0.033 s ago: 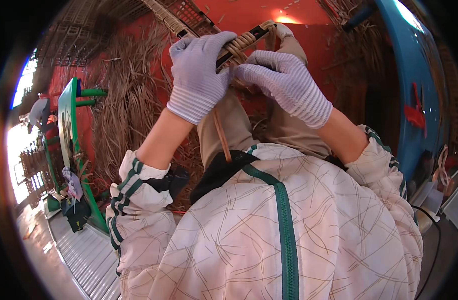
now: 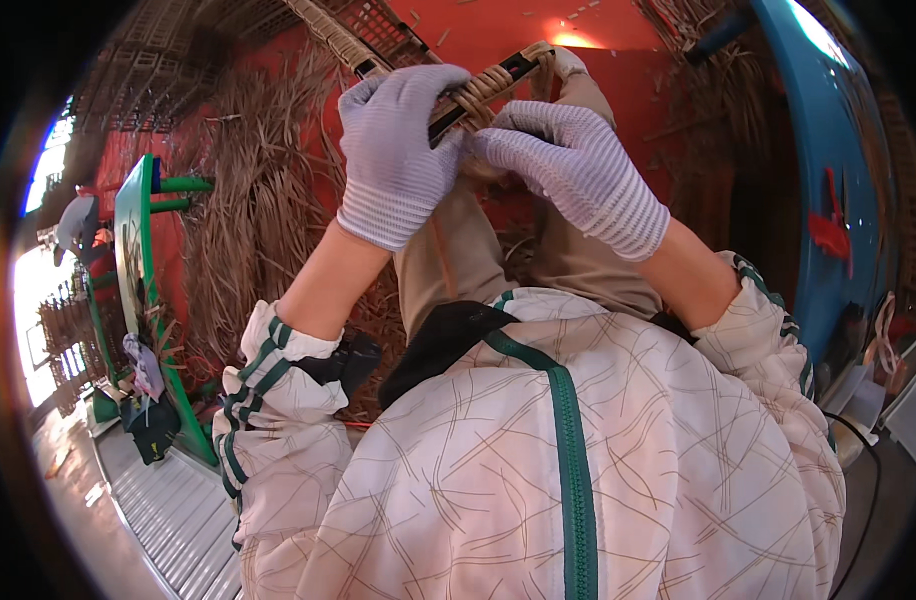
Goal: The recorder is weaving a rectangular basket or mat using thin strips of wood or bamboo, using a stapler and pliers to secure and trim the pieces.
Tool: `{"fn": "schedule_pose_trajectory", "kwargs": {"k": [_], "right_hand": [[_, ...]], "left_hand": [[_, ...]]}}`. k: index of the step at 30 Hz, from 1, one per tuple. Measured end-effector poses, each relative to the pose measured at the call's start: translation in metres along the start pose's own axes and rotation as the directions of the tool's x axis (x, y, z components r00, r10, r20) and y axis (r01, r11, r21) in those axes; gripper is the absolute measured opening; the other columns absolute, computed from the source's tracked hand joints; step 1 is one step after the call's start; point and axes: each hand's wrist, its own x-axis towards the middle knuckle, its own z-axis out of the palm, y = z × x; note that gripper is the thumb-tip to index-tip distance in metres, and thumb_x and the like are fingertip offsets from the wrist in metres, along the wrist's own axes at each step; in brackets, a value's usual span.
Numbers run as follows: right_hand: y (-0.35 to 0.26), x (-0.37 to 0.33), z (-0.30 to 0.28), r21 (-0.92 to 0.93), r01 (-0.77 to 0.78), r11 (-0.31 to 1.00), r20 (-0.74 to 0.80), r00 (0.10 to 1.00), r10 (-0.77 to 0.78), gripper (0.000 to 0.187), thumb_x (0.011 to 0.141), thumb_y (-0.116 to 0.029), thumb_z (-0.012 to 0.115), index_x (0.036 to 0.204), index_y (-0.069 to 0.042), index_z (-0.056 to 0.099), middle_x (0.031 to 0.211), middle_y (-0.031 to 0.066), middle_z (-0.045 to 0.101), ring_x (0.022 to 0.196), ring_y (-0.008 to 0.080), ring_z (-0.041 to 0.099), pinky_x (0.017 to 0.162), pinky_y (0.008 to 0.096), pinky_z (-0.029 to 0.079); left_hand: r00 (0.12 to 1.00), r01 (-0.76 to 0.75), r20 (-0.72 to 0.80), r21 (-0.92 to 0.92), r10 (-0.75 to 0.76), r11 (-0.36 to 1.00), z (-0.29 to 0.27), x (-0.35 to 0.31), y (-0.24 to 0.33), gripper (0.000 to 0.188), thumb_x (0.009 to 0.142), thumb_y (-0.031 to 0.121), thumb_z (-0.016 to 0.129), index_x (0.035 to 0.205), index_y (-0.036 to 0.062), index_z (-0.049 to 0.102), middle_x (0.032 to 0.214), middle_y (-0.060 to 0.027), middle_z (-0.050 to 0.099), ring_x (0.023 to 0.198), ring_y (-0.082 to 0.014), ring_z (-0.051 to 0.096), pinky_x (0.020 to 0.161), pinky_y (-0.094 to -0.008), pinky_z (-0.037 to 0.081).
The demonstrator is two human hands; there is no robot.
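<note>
A dark, narrow frame bar (image 2: 519,70) rises to the right between my hands, with tan woven strip (image 2: 486,88) coiled around it. My left hand (image 2: 396,140), in a pale lavender knitted glove, is closed around the lower part of the bar. Just right of the coils, my right hand (image 2: 570,165), in a matching glove, has its thumb and fingers pinched together close to my left fingertips. Whatever lies in that pinch is hidden by the fingers. Another wrapped bar (image 2: 328,35) slants up to the left beyond my left hand.
Loose dry strips (image 2: 258,180) lie heaped on the red floor (image 2: 638,90) to the left. A blue panel (image 2: 828,180) stands at the right, a green-edged board (image 2: 143,250) at the left. Brown open-weave baskets (image 2: 153,75) are stacked at the far left.
The thin brown strip hanging below my left hand over my thigh has become much fainter. My right hand has shifted very slightly to the right.
</note>
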Motion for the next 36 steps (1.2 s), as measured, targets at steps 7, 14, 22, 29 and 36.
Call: {"fn": "schedule_pose_trajectory", "kwargs": {"k": [7, 14, 22, 29, 36], "right_hand": [[-0.035, 0.014, -0.012, -0.016, 0.238, 0.971, 0.136, 0.963, -0.234, 0.022, 0.095, -0.021, 0.065, 0.101, -0.001, 0.071, 0.072, -0.0002, 0.061, 0.063, 0.0059, 0.054, 0.058, 0.0213, 0.044], [-0.02, 0.053, -0.027, -0.634, 0.654, 0.412, 0.079, 0.585, -0.807, 0.019, 0.083, -0.008, 0.071, 0.102, -0.007, 0.068, 0.093, 0.0089, 0.067, 0.086, 0.0285, 0.065, 0.077, 0.0349, 0.051], [0.013, 0.061, -0.023, -0.754, 0.656, -0.019, 0.419, 0.459, -0.783, 0.036, 0.079, -0.027, 0.075, 0.114, -0.02, 0.068, 0.112, 0.0025, 0.063, 0.108, 0.0262, 0.057, 0.096, 0.042, 0.043], [0.011, 0.067, -0.008, -0.812, 0.583, 0.005, 0.408, 0.575, -0.709, 0.034, 0.078, -0.026, 0.073, 0.109, -0.018, 0.063, 0.106, 0.001, 0.061, 0.106, 0.0234, 0.055, 0.091, 0.0417, 0.043], [0.005, 0.072, -0.009, -0.848, 0.525, -0.077, 0.462, 0.66, -0.593, 0.04, 0.075, -0.029, 0.076, 0.112, -0.018, 0.067, 0.106, 0.0016, 0.064, 0.104, 0.0236, 0.058, 0.096, 0.0444, 0.042]], "left_hand": [[0.949, 0.043, -0.3, -0.189, -0.1, 0.981, 0.001, 0.002, 0.008, 0.013, 0.073, 0.008, 0.075, 0.085, 0.0091, 0.072, 0.083, -0.0064, 0.07, 0.082, -0.0268, 0.065, 0.078, -0.0352, 0.048], [0.919, 0.223, -0.298, -0.144, -0.257, 0.964, -0.006, 0.014, -0.023, 0.019, 0.071, 0.022, 0.083, 0.072, 0.0069, 0.072, 0.076, -0.0065, 0.068, 0.077, -0.0269, 0.061, 0.075, -0.0389, 0.046], [0.972, 0.152, -0.198, 0.102, -0.13, 0.983, -0.005, 0.029, -0.045, 0.023, 0.074, 0.032, 0.082, 0.076, 0.0096, 0.076, 0.083, -0.0028, 0.07, 0.097, -0.0253, 0.059, 0.087, -0.0413, 0.043], [0.988, 0.108, -0.143, 0.394, -0.055, 0.913, -0.01, 0.033, -0.03, 0.02, 0.076, 0.03, 0.076, 0.087, 0.0134, 0.074, 0.091, -0.0029, 0.069, 0.097, -0.0258, 0.06, 0.086, -0.0407, 0.046], [0.985, -0.029, -0.166, 0.148, 0.054, 0.989, -0.034, 0.012, -0.008, 0.05, 0.075, 0.02, 0.076, 0.124, 0.0186, 0.064, 0.101, -0.0023, 0.069, 0.103, -0.0272, 0.06, 0.097, -0.0466, 0.038]]}}
